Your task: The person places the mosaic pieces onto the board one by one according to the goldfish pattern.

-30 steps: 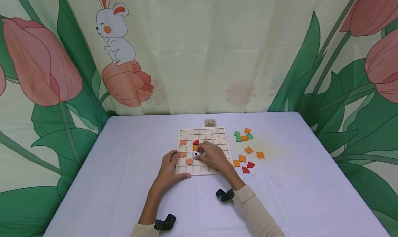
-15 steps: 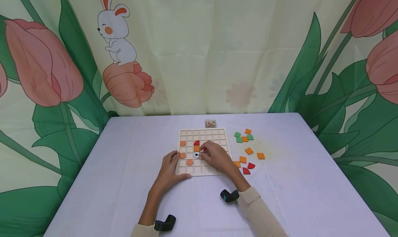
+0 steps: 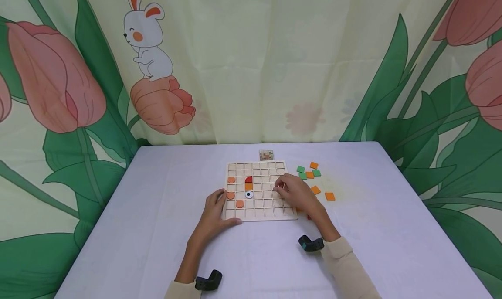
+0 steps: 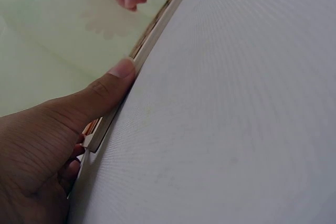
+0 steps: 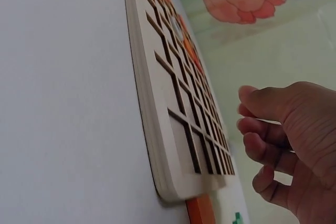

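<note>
A pale wooden grid board (image 3: 270,209) lies on the table. My left hand (image 3: 213,212) holds its near left corner, thumb (image 4: 123,69) along the front edge and fingers at the left side. In one column of the board sit a red quarter-circle (image 3: 249,179), an orange square (image 3: 249,187) and a white disc with a black dot (image 3: 249,195). Several coral discs (image 3: 239,204) lie farther left in other cells. Above the board's right side hovers my right hand (image 3: 300,194), fingers loosely curled, with nothing between them in the right wrist view (image 5: 294,145).
A small patterned card (image 3: 266,155) stands behind the board. To the right lie loose green squares (image 3: 300,169) and orange squares (image 3: 330,196); my right hand and forearm mostly cover the red pieces there. A printed curtain (image 3: 251,72) hangs behind the white-covered table (image 3: 157,194).
My right hand has let go of the dotted white disc, which stays in its cell, and moved right across the board. The left hand keeps its place at the corner.
</note>
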`<action>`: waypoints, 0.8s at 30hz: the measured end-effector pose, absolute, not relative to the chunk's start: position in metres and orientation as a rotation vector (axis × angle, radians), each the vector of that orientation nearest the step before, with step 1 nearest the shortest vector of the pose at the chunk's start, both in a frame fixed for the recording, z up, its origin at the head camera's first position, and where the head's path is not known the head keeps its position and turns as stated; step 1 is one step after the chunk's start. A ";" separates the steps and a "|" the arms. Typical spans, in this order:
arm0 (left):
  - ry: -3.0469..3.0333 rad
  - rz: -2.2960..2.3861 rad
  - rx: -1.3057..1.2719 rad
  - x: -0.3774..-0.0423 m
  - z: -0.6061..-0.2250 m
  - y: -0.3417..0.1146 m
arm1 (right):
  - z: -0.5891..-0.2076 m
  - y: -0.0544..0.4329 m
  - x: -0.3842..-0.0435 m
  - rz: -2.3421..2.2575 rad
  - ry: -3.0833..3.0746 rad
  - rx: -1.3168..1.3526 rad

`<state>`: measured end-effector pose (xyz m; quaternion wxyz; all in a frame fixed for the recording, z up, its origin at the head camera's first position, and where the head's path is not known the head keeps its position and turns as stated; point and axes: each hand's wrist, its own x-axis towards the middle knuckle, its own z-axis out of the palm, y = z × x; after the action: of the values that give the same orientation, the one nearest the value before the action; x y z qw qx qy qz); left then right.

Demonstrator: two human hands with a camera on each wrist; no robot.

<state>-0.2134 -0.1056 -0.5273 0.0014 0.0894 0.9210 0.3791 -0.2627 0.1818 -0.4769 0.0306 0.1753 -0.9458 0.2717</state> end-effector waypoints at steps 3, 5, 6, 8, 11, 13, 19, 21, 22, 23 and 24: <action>2.894 1.185 0.284 -0.214 -0.528 -0.106 | -0.476 0.198 -0.259 0.820 -2.948 0.509; 2.893 1.182 0.285 -0.214 -0.528 -0.106 | -0.475 0.208 -0.256 0.813 -2.968 0.479; 2.893 1.183 0.286 -0.214 -0.528 -0.106 | -0.474 0.213 -0.255 0.814 -2.980 0.462; 2.889 1.189 0.288 -0.213 -0.526 -0.106 | -0.474 0.222 -0.253 0.818 -3.002 0.444; 2.891 1.195 0.281 -0.213 -0.525 -0.107 | -0.473 0.234 -0.250 0.848 -3.047 0.409; 2.897 1.190 0.275 -0.214 -0.525 -0.108 | -0.474 0.241 -0.248 0.864 -3.074 0.400; 2.899 1.181 0.278 -0.214 -0.527 -0.106 | -0.480 0.263 -0.236 0.915 -3.080 0.476; 2.889 1.187 0.275 -0.214 -0.527 -0.106 | -0.482 0.270 -0.232 0.927 -3.069 0.543; 2.889 1.188 0.277 -0.214 -0.526 -0.106 | -0.482 0.273 -0.230 0.933 -3.066 0.568; 2.887 1.187 0.276 -0.214 -0.526 -0.106 | -0.482 0.275 -0.229 0.937 -3.063 0.589; 2.889 1.189 0.281 -0.214 -0.526 -0.106 | -0.482 0.277 -0.227 0.941 -3.064 0.602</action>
<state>-0.2141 -0.1062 -0.5258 0.0024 0.0896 0.9211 0.3789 -0.2273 0.2774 -0.4824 -0.0596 0.1842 -0.9379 0.2880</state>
